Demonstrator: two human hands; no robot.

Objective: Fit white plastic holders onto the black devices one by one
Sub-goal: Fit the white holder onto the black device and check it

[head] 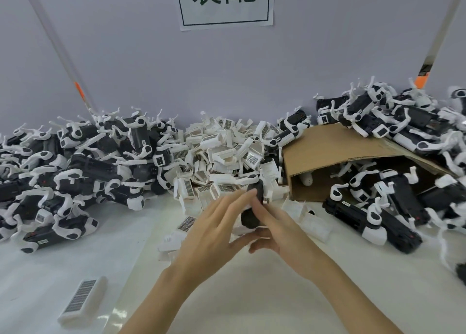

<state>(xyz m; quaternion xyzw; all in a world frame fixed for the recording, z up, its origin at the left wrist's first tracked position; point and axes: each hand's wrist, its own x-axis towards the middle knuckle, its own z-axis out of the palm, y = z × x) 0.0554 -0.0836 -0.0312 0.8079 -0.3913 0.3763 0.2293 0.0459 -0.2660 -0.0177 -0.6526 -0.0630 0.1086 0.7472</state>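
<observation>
Two bare forearms are seen, entering from the lower edge. No sleeves are worn as far as the arms are shown. The left hand (209,229) and the right hand (282,229) are ungloved. The fingers are slender, with short, plain nails. The wrists are left uncovered, and the fingers are unadorned where they are visible.

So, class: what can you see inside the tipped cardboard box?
Inside the cardboard box, black devices with white holders spill from its open mouth, and one white piece lies near the left wall. The curved top flap covers whatever lies deeper in.
</observation>
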